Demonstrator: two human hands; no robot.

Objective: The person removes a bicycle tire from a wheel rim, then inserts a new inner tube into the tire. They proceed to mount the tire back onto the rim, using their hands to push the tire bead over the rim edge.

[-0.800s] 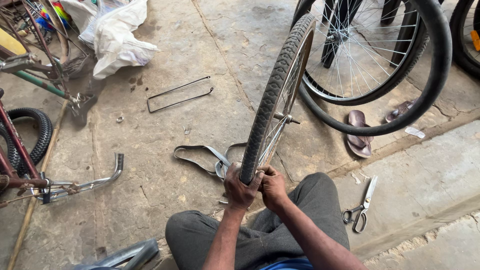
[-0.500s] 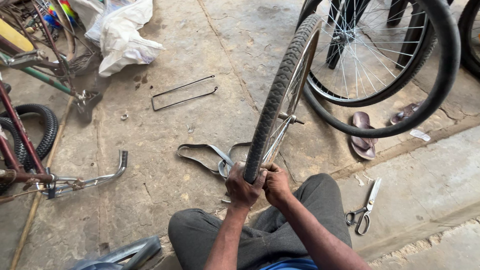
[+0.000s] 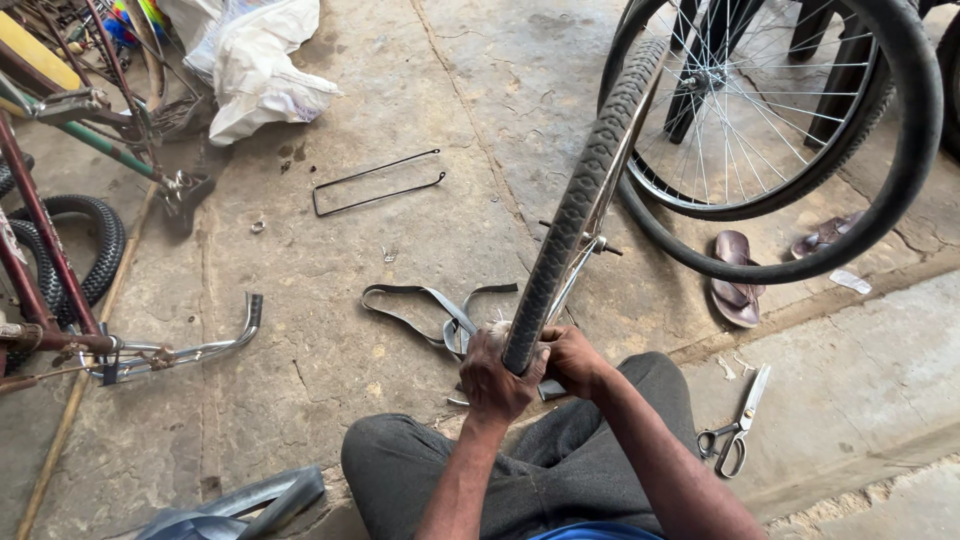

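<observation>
An upright bicycle wheel with a black tyre (image 3: 590, 190) and shiny rim stands on the concrete floor in front of my knees. My left hand (image 3: 493, 378) grips the tyre's near edge from the left. My right hand (image 3: 573, 358) presses on the same spot from the right. Both thumbs lie on the tread. A grey rubber strip (image 3: 430, 305) lies on the floor just behind my hands.
Scissors (image 3: 738, 432) lie at my right knee. A second wheel (image 3: 800, 120) with a loose tyre and two sandals (image 3: 735, 275) are at the right. A bent wire frame (image 3: 375, 183), a white bag (image 3: 255, 65), bicycle frames and handlebar (image 3: 190, 350) sit to the left.
My view has shifted a little to the left and down. Both hands stay gripping the near edge of the tyre, with only slight finger movement.
</observation>
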